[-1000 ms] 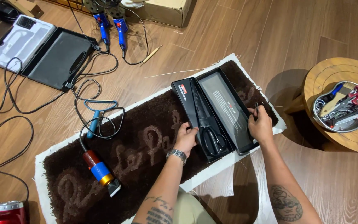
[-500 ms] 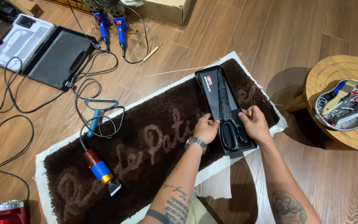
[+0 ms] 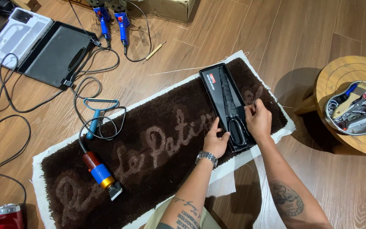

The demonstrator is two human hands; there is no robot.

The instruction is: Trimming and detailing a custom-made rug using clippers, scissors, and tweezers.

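1. Head view: a long black box (image 3: 227, 106) lies slantwise on the right end of a brown rug (image 3: 149, 152), with black scissors (image 3: 231, 112) inside, handles toward the person.
2. The left hand (image 3: 215, 140) rests against the box's left edge near the handles, fingers loosely curled, gripping nothing.
3. The right hand (image 3: 258, 118) lies on the box's right edge, fingers bent over the rim, touching it.
4. A small red-and-white label (image 3: 210, 78) sits at the box's far left corner.
5. On the floor at top left lies an open black case (image 3: 49, 55) with a white insert (image 3: 11, 36); a cardboard carton (image 3: 166, 6) stands at the top edge.
6. A round stool (image 3: 339, 72) at right carries a metal bowl (image 3: 331, 116) of tools.
7. Against a second ago, the hinged lid that lay open beside the box is gone from view, and the box now lies as one narrow tray, with both hands shifted to its near end.
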